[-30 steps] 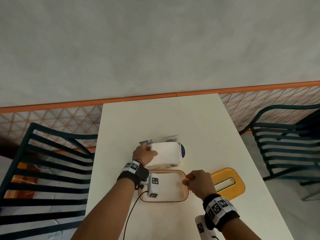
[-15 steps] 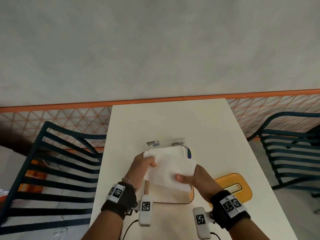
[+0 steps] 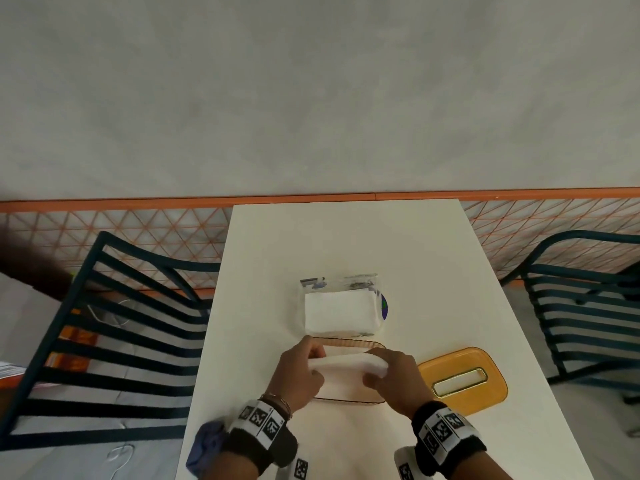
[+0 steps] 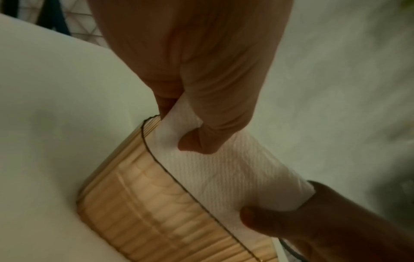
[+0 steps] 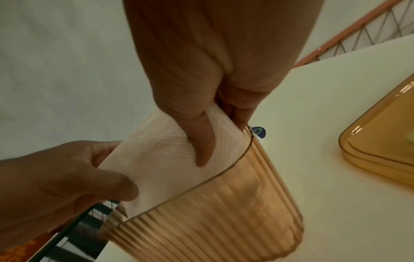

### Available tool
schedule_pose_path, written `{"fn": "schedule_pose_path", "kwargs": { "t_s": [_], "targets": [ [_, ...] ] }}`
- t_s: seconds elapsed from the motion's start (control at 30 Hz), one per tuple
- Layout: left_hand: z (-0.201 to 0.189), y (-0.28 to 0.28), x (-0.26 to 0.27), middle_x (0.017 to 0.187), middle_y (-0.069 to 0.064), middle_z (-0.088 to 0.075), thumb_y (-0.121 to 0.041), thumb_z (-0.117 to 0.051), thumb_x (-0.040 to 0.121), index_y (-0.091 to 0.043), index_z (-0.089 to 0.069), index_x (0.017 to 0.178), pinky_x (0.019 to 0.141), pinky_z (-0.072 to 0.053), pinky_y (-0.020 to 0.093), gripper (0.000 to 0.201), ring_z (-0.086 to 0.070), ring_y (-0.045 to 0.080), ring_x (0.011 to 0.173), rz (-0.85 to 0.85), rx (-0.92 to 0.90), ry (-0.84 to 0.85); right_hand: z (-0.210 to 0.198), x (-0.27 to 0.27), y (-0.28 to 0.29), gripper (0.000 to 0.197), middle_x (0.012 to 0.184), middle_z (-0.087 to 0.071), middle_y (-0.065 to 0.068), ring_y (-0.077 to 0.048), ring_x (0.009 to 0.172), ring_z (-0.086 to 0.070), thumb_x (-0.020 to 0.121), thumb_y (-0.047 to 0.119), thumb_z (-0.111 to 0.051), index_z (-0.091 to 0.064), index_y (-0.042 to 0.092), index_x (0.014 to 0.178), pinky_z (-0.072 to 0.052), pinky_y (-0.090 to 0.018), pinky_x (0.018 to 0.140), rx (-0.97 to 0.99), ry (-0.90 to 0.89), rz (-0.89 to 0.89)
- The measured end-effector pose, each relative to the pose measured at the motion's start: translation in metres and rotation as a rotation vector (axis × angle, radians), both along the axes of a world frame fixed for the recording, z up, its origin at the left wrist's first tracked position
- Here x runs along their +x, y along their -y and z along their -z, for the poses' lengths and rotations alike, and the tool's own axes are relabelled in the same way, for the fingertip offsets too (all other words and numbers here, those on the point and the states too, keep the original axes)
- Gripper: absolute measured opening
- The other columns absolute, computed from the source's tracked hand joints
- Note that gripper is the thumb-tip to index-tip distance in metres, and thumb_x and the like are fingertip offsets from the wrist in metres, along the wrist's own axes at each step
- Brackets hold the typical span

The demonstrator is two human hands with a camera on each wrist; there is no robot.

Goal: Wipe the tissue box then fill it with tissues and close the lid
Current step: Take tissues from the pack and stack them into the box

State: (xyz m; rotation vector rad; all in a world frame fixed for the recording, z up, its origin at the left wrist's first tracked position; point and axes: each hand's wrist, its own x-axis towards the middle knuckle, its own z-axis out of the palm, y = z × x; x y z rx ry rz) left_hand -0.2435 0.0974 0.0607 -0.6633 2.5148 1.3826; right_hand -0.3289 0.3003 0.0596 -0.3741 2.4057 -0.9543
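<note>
An amber ribbed tissue box (image 3: 346, 342) (image 4: 156, 209) (image 5: 224, 218) stands open near the table's front edge. A white stack of tissues (image 3: 348, 366) (image 4: 224, 173) (image 5: 161, 159) sits in its mouth, partly above the rim. My left hand (image 3: 304, 370) (image 4: 190, 134) pinches the stack's left end. My right hand (image 3: 388, 370) (image 5: 201, 141) pinches its right end. The amber lid (image 3: 462, 377) (image 5: 380, 133) with a slot lies flat to the right of the box. Behind the box lies the clear tissue pack (image 3: 341, 308), open, with more white tissues in it.
A blue cloth (image 3: 207, 445) lies at the table's front left corner. Dark slatted chairs stand to the left (image 3: 104, 341) and right (image 3: 588, 306) of the white table (image 3: 346, 237). An orange-trimmed mesh railing (image 3: 138, 233) runs behind it.
Both hands took a stack of tissues from the pack, carried it toward me and lowered it into the box's mouth. The head view tilted down a little.
</note>
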Motion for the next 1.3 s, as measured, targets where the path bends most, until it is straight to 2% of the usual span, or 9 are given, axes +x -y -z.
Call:
{"fn": "schedule_pose_path", "kwargs": {
  "t_s": [0.1,0.23,0.47,0.63,0.8,1.0,1.07,1.2,1.3],
  "targets": [
    [0.003,-0.001,0.001,0.102,-0.017,-0.063,-0.003,-0.066,0.079,-0.032,-0.059,0.113,0.067,-0.045,0.001,0.045,-0.065,0.004,0.094,0.057,-0.036,0.005,-0.001,0.001,-0.003,0.035,0.094,-0.072,0.014,-0.008,0.085,-0.065,0.074,0.014,-0.082,-0.076,0.029,0.105,-0.039,-0.003,0.066,0.001,-0.048,0.034],
    [-0.002,0.007,-0.001,0.096,-0.011,-0.07,-0.012,-0.074,0.074,-0.036,-0.059,0.117,0.059,-0.048,0.007,0.051,-0.067,0.003,0.076,-0.051,0.028,-0.018,-0.008,-0.007,-0.011,0.033,0.093,-0.073,0.015,-0.004,0.083,-0.066,0.075,0.025,-0.084,-0.071,0.032,0.105,-0.045,-0.011,0.065,-0.047,0.026,0.115],
    [0.002,0.016,-0.004,0.087,-0.005,-0.073,-0.016,-0.082,0.072,-0.026,-0.055,0.127,0.068,-0.056,0.022,0.062,-0.071,0.008,0.078,-0.299,0.082,0.067,-0.001,-0.013,0.0,0.021,0.086,-0.069,0.002,-0.019,0.08,-0.068,0.08,0.024,-0.079,-0.07,0.018,0.098,-0.056,-0.029,0.072,0.113,0.081,0.169],
    [0.003,0.004,-0.01,0.086,-0.004,-0.066,-0.012,-0.075,0.076,-0.022,-0.047,0.134,0.072,-0.052,0.022,0.065,-0.065,0.014,0.084,-0.213,-0.069,0.125,0.004,-0.012,0.011,0.025,0.096,-0.07,-0.005,-0.02,0.083,-0.061,0.085,0.018,-0.073,-0.071,0.01,0.108,-0.046,-0.024,0.071,0.23,0.049,0.18],
    [0.008,-0.007,-0.014,0.101,0.007,-0.068,-0.012,-0.07,0.081,-0.021,-0.039,0.14,0.076,-0.055,0.028,0.068,-0.065,0.022,0.091,-0.097,-0.226,0.183,0.003,-0.011,0.019,0.025,0.103,-0.07,-0.007,-0.024,0.09,-0.068,0.086,0.018,-0.066,-0.068,0.01,0.11,-0.058,-0.031,0.08,0.348,-0.003,0.136],
    [0.005,-0.018,-0.014,0.115,0.007,-0.067,-0.02,-0.069,0.089,-0.02,-0.023,0.15,0.083,-0.052,0.03,0.077,-0.068,0.024,0.103,0.0,-0.421,0.199,-0.001,-0.001,0.027,0.019,0.108,-0.067,-0.008,-0.023,0.096,-0.068,0.096,0.019,-0.059,-0.063,0.01,0.112,-0.051,-0.025,0.076,0.544,-0.145,-0.002],
    [0.001,-0.019,-0.01,0.123,0.003,-0.064,-0.023,-0.069,0.089,-0.022,-0.027,0.149,0.083,-0.05,0.028,0.073,-0.066,0.022,0.107,0.011,-0.466,0.154,-0.003,0.004,0.025,0.018,0.109,-0.066,-0.006,-0.021,0.095,-0.067,0.098,0.019,-0.057,-0.058,0.012,0.115,-0.048,-0.024,0.073,0.557,-0.207,-0.029],
    [0.0,-0.015,-0.004,0.126,-0.008,-0.054,-0.026,-0.069,0.089,-0.03,-0.053,0.128,0.081,-0.048,0.023,0.043,-0.056,0.012,0.114,0.084,-0.605,-0.032,-0.008,0.008,0.015,0.03,0.109,-0.065,-0.002,-0.02,0.092,-0.067,0.091,0.02,-0.067,-0.054,0.017,0.118,-0.05,-0.025,0.072,0.5,-0.297,-0.007],
    [0.012,-0.009,-0.007,0.128,-0.014,-0.054,-0.024,-0.072,0.087,-0.033,-0.061,0.122,0.089,-0.044,0.018,0.038,-0.051,0.005,0.12,0.25,-0.503,-0.051,-0.009,0.004,0.004,0.041,0.109,-0.065,-0.001,-0.021,0.092,-0.069,0.083,0.024,-0.078,-0.057,0.018,0.117,-0.056,-0.028,0.074,0.451,-0.264,0.089]
  ]
}}
